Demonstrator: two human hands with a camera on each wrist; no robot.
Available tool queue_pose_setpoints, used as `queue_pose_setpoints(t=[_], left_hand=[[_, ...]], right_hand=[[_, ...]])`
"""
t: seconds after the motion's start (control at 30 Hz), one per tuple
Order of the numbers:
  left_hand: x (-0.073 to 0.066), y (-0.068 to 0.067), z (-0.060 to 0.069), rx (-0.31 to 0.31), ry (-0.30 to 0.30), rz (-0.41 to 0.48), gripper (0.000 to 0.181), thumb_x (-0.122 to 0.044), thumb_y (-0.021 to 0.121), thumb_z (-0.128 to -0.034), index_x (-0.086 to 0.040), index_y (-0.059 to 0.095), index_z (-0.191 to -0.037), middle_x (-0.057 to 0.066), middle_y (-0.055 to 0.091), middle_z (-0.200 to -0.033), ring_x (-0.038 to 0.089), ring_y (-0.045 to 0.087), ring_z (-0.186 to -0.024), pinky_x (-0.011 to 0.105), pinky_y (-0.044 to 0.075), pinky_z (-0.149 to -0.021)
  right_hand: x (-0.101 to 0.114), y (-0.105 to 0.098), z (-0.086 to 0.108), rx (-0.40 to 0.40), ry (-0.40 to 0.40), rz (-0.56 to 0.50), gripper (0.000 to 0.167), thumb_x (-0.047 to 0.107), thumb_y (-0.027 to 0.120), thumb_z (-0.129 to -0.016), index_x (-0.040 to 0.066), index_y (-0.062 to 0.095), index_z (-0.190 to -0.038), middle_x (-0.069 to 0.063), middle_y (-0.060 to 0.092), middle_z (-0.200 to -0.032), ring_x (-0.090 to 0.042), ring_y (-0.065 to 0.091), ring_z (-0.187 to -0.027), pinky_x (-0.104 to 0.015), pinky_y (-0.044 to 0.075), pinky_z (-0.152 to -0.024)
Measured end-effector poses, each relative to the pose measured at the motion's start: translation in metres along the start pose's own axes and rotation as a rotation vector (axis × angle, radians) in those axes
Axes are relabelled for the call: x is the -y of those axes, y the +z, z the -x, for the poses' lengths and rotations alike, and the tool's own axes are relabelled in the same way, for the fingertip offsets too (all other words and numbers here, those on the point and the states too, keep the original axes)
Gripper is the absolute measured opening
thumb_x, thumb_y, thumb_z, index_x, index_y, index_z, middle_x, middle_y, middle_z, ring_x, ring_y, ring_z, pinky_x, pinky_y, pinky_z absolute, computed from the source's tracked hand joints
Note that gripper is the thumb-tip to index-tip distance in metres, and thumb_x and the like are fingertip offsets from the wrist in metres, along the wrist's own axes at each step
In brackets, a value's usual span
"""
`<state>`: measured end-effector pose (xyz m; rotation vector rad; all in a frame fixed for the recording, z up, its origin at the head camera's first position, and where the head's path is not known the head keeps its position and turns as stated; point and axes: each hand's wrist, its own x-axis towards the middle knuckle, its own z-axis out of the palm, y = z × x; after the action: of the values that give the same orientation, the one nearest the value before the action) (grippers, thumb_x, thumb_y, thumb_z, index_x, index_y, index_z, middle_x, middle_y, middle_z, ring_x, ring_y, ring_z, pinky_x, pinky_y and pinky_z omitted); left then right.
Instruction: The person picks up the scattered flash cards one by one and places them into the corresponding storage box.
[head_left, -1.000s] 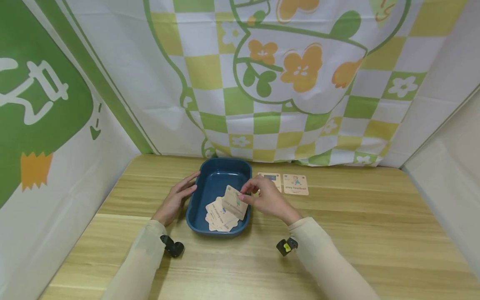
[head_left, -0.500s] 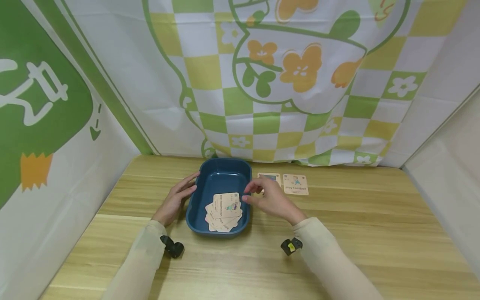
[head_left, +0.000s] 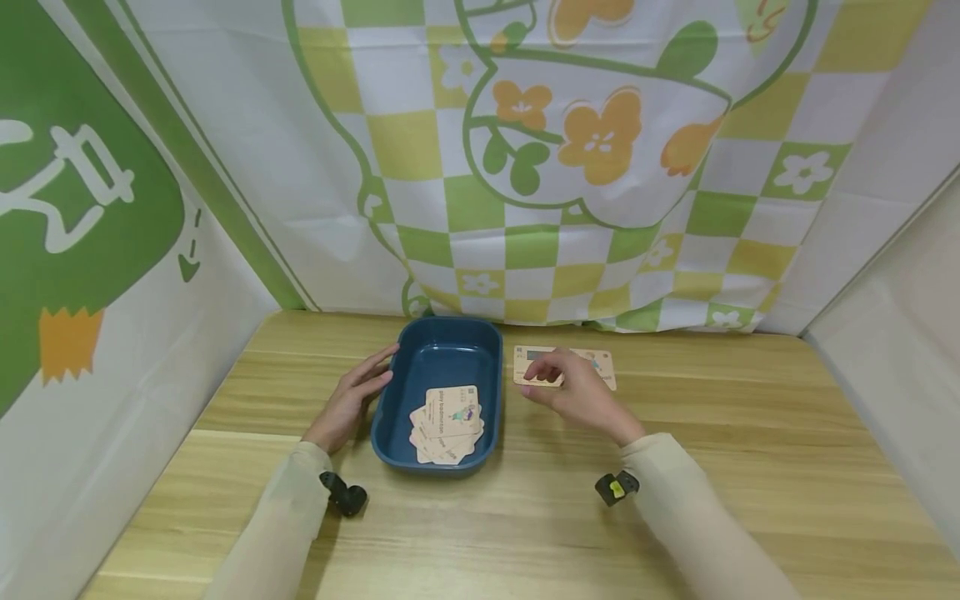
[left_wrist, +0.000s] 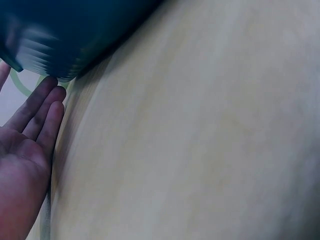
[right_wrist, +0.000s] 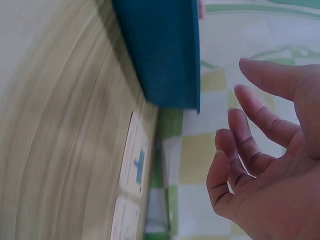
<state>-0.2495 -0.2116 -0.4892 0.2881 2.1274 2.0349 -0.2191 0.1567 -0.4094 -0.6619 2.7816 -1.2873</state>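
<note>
A dark blue rectangular tray [head_left: 438, 354] stands on the wooden table, a pile of small picture cards [head_left: 452, 421] fanned in its near end. The top card reads "play badminton". My left hand [head_left: 351, 403] lies along the tray's left side, its fingers fairly straight and touching the wall; the left wrist view shows them against the tray [left_wrist: 75, 30]. To the right of the tray, my right hand [head_left: 581, 392] hovers with loosely bent fingers and holds nothing, as the right wrist view of the hand [right_wrist: 265, 150] confirms. It partly covers two cards [head_left: 525, 375] lying side by side on the table.
The wooden table [head_left: 712, 467] extends to the right and toward me. A checked, flower-printed cloth [head_left: 480, 200] hangs along its back edge. White panels [head_left: 892, 333] stand at the sides. Each sleeve has a small black device [head_left: 345, 493] at the wrist.
The right hand let go of the badminton card, which dropped onto the pile in the tray. That hand then moved right, over the two table cards. The left hand stayed put.
</note>
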Motion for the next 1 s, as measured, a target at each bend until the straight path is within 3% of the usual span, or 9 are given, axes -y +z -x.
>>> queue_pose_setpoints(t=[0.23, 0.73, 1.0], left_hand=[[-0.001, -0.001, 0.0, 0.003, 0.007, -0.001, 0.053, -0.023, 0.05, -0.108, -0.011, 0.037, -0.158, 0.013, 0.028, -0.164, 0.034, 0.024, -0.149, 0.053, 0.017, -0.122], [-0.001, -0.001, -0.001, 0.001, -0.006, 0.004, 0.053, -0.023, 0.051, -0.1078, -0.011, 0.037, -0.158, 0.012, 0.029, -0.163, 0.033, 0.025, -0.148, 0.052, 0.016, -0.123], [-0.001, 0.001, -0.001, 0.005, 0.0, 0.012, 0.054, -0.022, 0.051, -0.1078, -0.009, 0.036, -0.158, 0.012, 0.029, -0.163, 0.033, 0.024, -0.149, 0.051, 0.016, -0.123]], right_hand=[[-0.022, -0.014, 0.005, -0.004, 0.014, -0.015, 0.02, 0.013, 0.079, -0.089, -0.001, 0.07, -0.101, -0.016, 0.065, -0.099, -0.038, 0.058, -0.095, -0.053, 0.049, -0.086], [-0.075, -0.038, 0.001, 0.004, 0.168, 0.087, 0.031, 0.018, 0.081, -0.087, -0.001, 0.069, -0.107, -0.015, 0.062, -0.1, -0.028, 0.056, -0.092, -0.039, 0.046, -0.082], [-0.09, -0.048, -0.003, 0.0, 0.169, 0.138, 0.041, 0.016, 0.084, -0.085, -0.007, 0.067, -0.113, -0.024, 0.064, -0.108, -0.04, 0.058, -0.103, -0.05, 0.048, -0.09]])
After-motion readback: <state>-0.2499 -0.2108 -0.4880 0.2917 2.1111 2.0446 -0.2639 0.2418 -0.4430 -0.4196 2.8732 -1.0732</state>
